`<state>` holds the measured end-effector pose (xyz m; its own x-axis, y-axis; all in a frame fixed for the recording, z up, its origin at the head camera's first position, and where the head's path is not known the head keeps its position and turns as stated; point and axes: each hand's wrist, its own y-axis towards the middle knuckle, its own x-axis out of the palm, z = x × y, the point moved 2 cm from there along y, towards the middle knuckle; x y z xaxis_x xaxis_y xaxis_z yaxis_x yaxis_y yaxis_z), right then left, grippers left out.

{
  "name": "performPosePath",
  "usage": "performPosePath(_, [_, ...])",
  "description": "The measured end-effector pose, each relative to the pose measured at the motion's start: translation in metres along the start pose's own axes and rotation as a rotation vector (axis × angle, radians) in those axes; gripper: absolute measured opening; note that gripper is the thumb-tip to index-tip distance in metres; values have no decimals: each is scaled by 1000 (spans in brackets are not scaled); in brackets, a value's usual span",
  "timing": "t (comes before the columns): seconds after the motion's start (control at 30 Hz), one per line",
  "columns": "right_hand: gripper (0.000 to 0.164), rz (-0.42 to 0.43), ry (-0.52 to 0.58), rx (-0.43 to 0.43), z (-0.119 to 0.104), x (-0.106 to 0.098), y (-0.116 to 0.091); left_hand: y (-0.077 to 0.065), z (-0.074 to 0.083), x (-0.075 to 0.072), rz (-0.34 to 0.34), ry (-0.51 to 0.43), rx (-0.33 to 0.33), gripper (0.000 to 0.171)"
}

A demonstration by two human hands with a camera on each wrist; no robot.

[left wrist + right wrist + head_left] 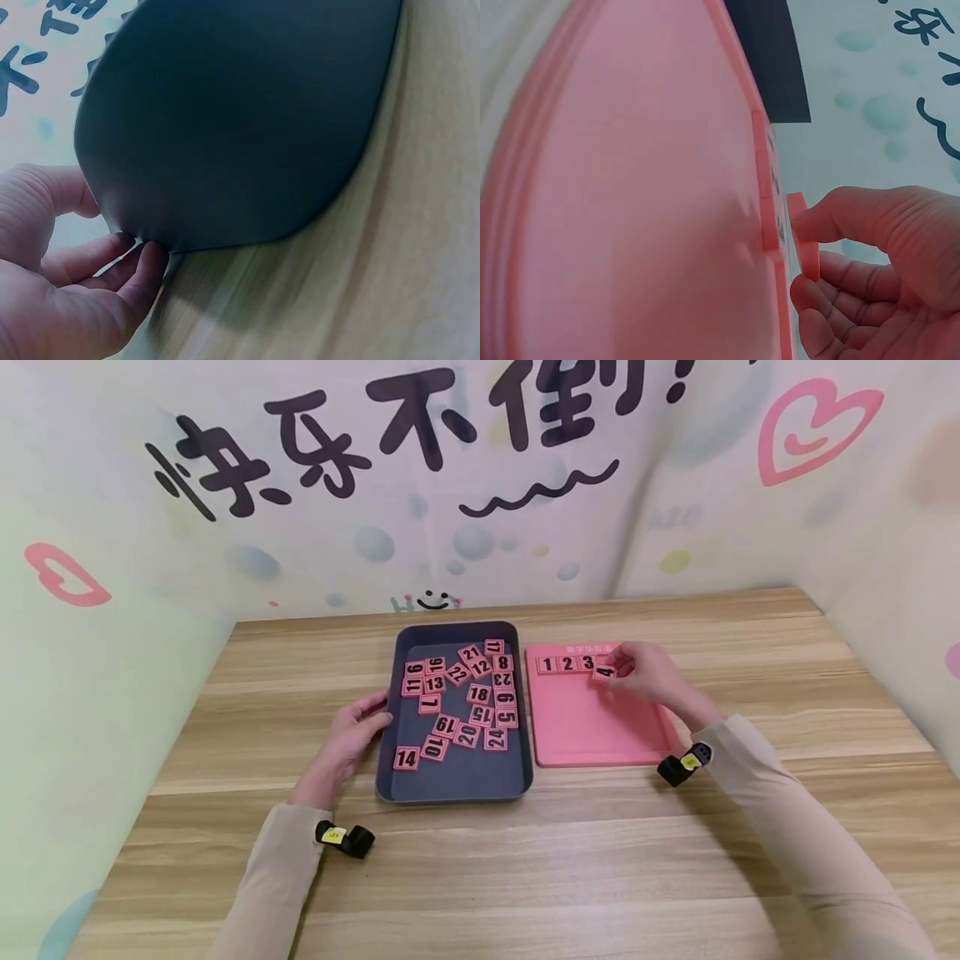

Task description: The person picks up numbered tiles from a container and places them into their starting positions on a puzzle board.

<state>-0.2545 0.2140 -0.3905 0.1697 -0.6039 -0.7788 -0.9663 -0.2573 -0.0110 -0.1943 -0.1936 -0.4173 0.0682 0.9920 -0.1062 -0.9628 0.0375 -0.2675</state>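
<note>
My right hand [647, 672] pinches a pink number tile marked 4 [604, 672] between thumb and fingertips. In the right wrist view, that tile [804, 236] stands edge-on, slightly apart from the row. Tiles 1 [547, 665], 2 [567, 664] and 3 [588, 663] line up along the top of a pink board [592, 727]. My left hand [351, 739] touches the left side of a dark grey tray [465, 785]. The left wrist view shows its fingertips [154, 255] against the outer wall. Several loose number tiles lie in the tray, some sideways or upside down.
Tray and board stand side by side on a wood-grain table [480, 868]. Behind the table's back edge hangs a white printed backdrop [420, 560] with black writing. A strap with a small black device sits on each wrist.
</note>
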Motion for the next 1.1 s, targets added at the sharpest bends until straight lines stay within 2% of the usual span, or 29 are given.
performPosePath(0.3, [26, 26, -81, 14, 12, 1, -4, -1, -1, -1, 7, 5, -11, 50])
performPosePath(0.43, [29, 31, -84, 58, 13, -1, -3, -2, 1, 1, 10, -5, 7, 50])
performPosePath(0.57, [34, 11, -105, 111, 14, -3, 0, -2, 2, 2, 14, -6, 5, 50])
performPosePath(0.73, [39, -17, -151, 108, 14, -5, 2, 0, 0, 1, 15, 1, 3, 50])
performPosePath(0.8, [37, -30, -168, 97, 13, -6, 3, 2, -3, 0, 10, -17, 39, 49])
performPosePath(0.9, [29, -47, -186, 87, 12, -8, 5, 2, -3, -1, 8, -25, 43, 49])
performPosePath(1.1, [18, -42, -177, 102, 14, -10, 9, 0, 0, 1, 0, -4, 6, 50])
